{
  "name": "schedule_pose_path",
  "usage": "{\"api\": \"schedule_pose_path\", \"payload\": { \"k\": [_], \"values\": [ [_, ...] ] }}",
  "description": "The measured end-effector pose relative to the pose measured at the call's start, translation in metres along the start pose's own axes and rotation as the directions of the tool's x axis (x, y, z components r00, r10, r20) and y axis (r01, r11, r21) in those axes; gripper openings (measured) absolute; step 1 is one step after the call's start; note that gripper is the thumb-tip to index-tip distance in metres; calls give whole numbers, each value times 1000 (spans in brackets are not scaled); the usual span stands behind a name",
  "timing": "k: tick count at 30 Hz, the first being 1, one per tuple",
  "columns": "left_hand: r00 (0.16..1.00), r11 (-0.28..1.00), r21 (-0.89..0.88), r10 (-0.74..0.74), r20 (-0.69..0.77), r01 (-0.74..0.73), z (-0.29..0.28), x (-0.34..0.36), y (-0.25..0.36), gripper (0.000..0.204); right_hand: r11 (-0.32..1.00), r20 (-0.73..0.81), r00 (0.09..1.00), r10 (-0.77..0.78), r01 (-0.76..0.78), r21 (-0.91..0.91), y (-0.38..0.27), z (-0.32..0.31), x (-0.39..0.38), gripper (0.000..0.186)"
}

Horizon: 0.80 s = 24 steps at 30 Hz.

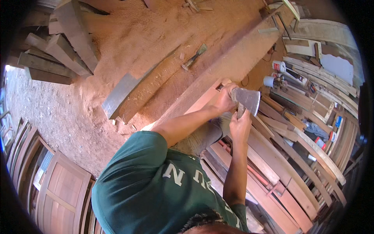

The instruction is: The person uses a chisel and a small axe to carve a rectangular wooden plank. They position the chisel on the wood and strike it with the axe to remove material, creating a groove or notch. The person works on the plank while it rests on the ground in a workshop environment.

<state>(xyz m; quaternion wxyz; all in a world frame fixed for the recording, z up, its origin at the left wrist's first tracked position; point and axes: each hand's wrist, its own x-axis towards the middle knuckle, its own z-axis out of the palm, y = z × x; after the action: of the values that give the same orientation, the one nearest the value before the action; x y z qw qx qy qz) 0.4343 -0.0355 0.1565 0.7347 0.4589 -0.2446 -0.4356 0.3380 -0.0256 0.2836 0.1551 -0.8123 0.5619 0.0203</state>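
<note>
My right hand (240,126) is closed round the short wooden handle of a hatchet (249,100). Its grey blade faces right, and its blunt back lies over the fingers of my left hand (225,100). That left hand is closed just above a reddish-brown piece of wood (203,98). What its fingers hold, if anything, is hidden by the hand and the hatchet head. A dark slot (219,87) shows in the wood beside my left knuckles. The piece rests along a long, thick wooden beam (237,60).
A tool with a handle and metal head (194,57) lies beyond the beam. Sawdust covers the ground (128,35). Thick timbers (70,54) are piled far left, panelled doors (62,187) near left. On the right are stacked boards (288,156) and white tubs (269,81).
</note>
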Motion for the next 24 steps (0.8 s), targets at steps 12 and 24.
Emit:
{"api": "schedule_pose_path", "payload": {
  "k": [12,24],
  "values": [
    [995,986,163,42,-96,-26,5,0,3,22,997,-297,955,-27,45,54,-14,-39,-3,33],
    [991,982,168,103,-91,-86,5,0,-9,22,1000,-145,989,-4,2,-18,-3,-15,-6,38]
  ]
}}
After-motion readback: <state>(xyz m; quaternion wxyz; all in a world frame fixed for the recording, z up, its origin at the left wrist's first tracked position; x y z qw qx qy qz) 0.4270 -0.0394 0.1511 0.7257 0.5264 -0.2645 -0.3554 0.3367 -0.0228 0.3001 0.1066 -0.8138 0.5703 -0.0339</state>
